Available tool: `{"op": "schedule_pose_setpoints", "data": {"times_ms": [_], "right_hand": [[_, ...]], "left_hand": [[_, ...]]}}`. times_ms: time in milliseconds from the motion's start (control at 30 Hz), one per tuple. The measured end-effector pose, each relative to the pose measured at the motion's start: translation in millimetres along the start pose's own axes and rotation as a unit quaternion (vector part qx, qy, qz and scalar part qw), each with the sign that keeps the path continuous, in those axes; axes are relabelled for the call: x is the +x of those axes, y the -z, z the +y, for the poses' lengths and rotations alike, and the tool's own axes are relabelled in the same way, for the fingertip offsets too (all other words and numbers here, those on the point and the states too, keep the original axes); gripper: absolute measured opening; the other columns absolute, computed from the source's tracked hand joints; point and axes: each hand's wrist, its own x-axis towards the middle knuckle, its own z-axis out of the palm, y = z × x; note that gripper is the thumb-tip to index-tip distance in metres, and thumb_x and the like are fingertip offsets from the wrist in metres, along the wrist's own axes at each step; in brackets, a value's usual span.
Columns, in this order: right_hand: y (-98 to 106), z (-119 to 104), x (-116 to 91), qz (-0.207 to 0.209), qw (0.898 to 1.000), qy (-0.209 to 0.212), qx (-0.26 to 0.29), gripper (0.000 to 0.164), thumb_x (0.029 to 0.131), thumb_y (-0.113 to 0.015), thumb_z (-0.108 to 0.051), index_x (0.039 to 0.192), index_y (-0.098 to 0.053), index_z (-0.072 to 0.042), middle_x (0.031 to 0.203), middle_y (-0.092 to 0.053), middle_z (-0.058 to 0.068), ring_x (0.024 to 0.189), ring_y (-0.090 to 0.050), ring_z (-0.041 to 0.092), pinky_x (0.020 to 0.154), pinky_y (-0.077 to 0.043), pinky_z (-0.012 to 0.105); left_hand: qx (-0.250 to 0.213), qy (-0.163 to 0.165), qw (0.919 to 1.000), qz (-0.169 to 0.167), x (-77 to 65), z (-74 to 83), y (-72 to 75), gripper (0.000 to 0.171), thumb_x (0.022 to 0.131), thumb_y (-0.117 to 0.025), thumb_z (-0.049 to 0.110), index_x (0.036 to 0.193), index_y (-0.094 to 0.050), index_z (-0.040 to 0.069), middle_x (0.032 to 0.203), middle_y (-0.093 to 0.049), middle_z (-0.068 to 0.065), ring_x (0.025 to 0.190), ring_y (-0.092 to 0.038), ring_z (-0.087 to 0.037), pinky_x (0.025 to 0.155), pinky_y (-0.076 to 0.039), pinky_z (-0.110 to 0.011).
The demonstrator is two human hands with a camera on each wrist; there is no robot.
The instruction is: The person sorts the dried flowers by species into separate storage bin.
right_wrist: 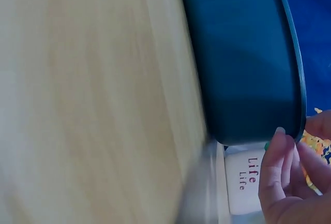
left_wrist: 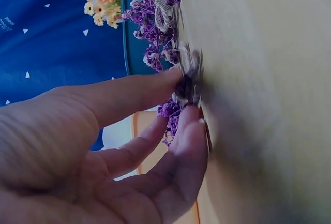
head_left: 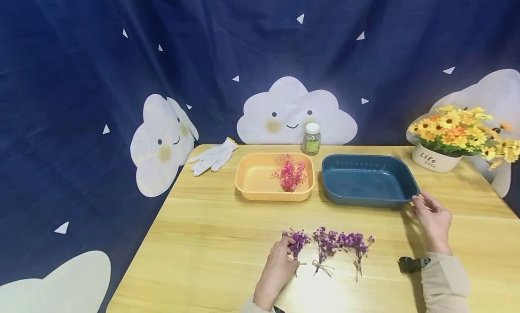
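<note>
The left hand (head_left: pixel 277 264) pinches the left bunch (head_left: pixel 299 240), which over-squeezing could snap; the right hand (head_left: pixel 434 219) grips the blue bin (head_left: pixel 365 200).

The flower bunches (head_left: pixel 326 243) before me are showing purple, the blossoms (head_left: pixel 290 175) are blazing pink, the smaller tray (head_left: pixel 278 196) is glowing peach-orange, the larger tray (head_left: pixel 367 183) deep teal, the table (head_left: pixel 195 250) is showing yellow grain, and white clouds (head_left: pixel 294 101) are smiling across the navy curtain (head_left: pixel 227 29).

The leftmost purple flower bunch (head_left: pixel 299 241) is partly hidden.
</note>
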Motion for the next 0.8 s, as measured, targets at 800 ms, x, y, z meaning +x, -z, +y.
{"op": "schedule_pose_setpoints", "data": {"times_ms": [800], "right_hand": [[9.7, 3.6, 4.9, -0.039, 0.999, 0.007, -0.013, 0.021, 0.087, -0.071, -0.011, 0.094, -0.076, -0.03, 0.075, -0.067, -0.02, 0.063, -0.063, -0.005, 0.056, -0.053, 0.009]], "left_hand": [[-0.149, -0.015, 0.9886, 0.017, 7.9, -6.3, -1.9, 0.031, 0.085, -0.068, 0.004, 0.115, -0.064, 0.006, 0.099, -0.066, -0.004, 0.084, -0.059, -0.004, 0.077, -0.051, -0.012]]}}
